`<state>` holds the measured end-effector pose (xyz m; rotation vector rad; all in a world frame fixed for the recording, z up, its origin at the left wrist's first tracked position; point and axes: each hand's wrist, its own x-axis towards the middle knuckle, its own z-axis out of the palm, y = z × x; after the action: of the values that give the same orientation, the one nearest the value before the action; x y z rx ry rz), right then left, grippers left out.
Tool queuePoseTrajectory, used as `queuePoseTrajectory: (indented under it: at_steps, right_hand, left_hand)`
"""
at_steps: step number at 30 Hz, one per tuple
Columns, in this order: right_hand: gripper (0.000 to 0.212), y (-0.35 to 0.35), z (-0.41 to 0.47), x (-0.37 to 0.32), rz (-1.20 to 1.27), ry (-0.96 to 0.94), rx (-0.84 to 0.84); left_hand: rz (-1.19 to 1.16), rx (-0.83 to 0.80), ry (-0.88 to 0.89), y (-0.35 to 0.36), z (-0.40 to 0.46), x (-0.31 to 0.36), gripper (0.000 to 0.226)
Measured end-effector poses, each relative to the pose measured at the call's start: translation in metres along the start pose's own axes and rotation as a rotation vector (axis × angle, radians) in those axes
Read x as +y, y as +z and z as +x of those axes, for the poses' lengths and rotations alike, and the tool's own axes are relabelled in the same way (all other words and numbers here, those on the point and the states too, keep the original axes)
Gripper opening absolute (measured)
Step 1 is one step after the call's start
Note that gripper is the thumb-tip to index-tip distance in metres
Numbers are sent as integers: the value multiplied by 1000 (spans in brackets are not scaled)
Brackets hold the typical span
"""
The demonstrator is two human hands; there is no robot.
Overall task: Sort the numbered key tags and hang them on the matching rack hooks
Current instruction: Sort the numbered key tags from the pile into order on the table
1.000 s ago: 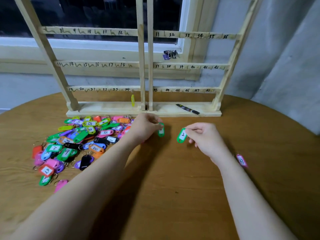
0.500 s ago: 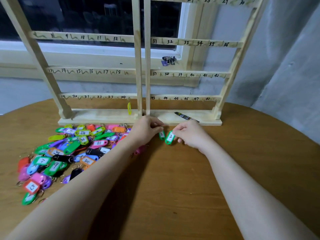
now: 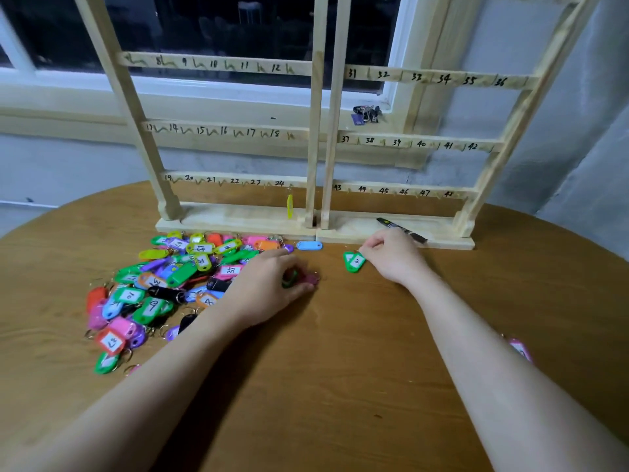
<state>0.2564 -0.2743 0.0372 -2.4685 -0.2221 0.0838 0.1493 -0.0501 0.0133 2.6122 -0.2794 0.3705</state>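
Meanwhile, right hand (image 3: 391, 257) pinching green tag 2 (image 3: 354, 261); left hand (image 3: 269, 291) curled over blurred tags (image 3: 299, 279) (grip unclear).

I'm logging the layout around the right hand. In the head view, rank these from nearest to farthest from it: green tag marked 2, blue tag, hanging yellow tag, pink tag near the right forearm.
1. Green tag marked 2, at the right hand's fingertips.
2. Blue tag, to its left by the rack base.
3. Hanging yellow tag, farther left, on the bottom rail.
4. Pink tag, back beside the forearm.
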Motion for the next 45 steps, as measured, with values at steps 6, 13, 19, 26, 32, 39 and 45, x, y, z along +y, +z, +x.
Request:
queuePoseTrajectory:
  at_steps: [6, 13, 19, 26, 32, 39, 45]
  right_hand:
    - [19, 18, -31, -8, 19, -129, 89]
    - [29, 46, -31, -43, -336, -416, 20]
    - [33, 64, 2, -66, -587, -466, 89]
    - [22, 63, 11, -84, -987, -666, 53]
    - [31, 50, -18, -77, -212, -292, 63]
    - [20, 43, -84, -46, 725, 96, 40]
    - [17, 43, -90, -42, 806, 38, 120]
  left_hand:
    - [-4, 48, -57, -13, -13, -23, 21]
    - [249, 151, -5, -27, -31, -50, 46]
    - [234, 202, -38, -29, -28, -54, 36]
    - [-284, 315, -185, -43, -31, -30, 38]
    - [-661, 192, -249, -40, -34, -16, 37]
    - [-918, 98, -317, -35, -36, -2, 30]
    - [-930, 61, -294, -27, -37, 9, 24]
